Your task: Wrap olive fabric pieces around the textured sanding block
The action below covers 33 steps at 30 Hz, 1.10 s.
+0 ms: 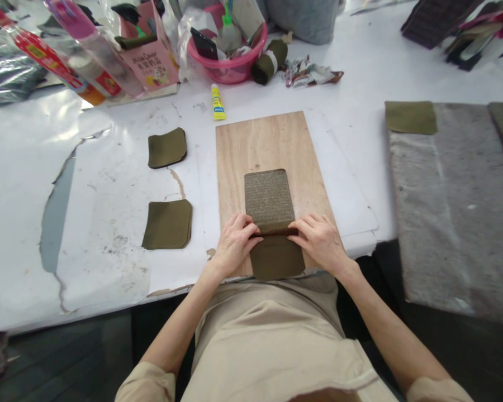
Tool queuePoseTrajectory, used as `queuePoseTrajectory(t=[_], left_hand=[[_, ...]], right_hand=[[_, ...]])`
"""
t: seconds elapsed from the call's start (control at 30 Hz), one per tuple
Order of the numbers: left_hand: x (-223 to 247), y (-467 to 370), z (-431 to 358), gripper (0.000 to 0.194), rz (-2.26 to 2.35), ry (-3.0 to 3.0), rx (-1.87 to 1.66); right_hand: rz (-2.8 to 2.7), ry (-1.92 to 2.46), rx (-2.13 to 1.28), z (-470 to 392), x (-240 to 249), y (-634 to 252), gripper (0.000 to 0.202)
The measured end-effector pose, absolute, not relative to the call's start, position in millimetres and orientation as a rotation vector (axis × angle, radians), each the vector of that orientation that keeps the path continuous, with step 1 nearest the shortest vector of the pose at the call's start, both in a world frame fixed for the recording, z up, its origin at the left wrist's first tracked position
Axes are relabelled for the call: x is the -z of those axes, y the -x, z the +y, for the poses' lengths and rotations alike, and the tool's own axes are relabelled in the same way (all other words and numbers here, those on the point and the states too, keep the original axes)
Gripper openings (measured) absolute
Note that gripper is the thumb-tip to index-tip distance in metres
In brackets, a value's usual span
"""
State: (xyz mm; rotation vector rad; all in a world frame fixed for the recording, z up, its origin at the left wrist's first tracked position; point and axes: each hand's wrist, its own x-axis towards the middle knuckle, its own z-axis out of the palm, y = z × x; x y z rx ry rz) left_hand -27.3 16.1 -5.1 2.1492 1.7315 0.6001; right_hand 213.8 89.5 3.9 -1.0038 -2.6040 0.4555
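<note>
An olive fabric piece (277,258) lies at the near end of a wooden board (260,139), overlapping a textured olive-brown pad (269,195). My left hand (237,237) pinches the left end of the fabric's upper edge, where it meets the pad. On the other side, my right hand (318,239) pinches the same edge at its right end. Thumbs are on the near side and fingers on the far side of that seam. Left of the board are two stacks of similar olive pieces, a near stack (167,224) and a far stack (166,148).
A yellow glue tube (218,103) lies beyond the board. Behind it stand a pink basket (222,70) of tools, an olive roll (269,62) and several bottles. To the right, a grey felt-like sheet (452,206) carries an olive piece (411,117). The table's paper cover is torn at left.
</note>
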Motion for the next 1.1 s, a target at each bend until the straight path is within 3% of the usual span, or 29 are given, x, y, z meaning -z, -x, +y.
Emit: queuePoseTrajectory(t=[0.1,0.27,0.7,1.1], left_hand=[[5,28,17,0.009,1.719,-2.147,-0.613],[7,30,17,0.01,1.727,-2.121,-0.669],[17,35,7,0.011,1.788,-2.122,-0.874],[23,39,1,0.018,1.727,-2.349,-0.771]], right_hand=[[-2.611,0.925,-0.493,90,-5,-198,0.022],[-2.563,0.852,-0.535,85,7,-173,0.014],[-2.442,0.889,-0.622,80,16,-172,0.018],[-2.445,0.88,-0.62,79,19,-176,0.026]])
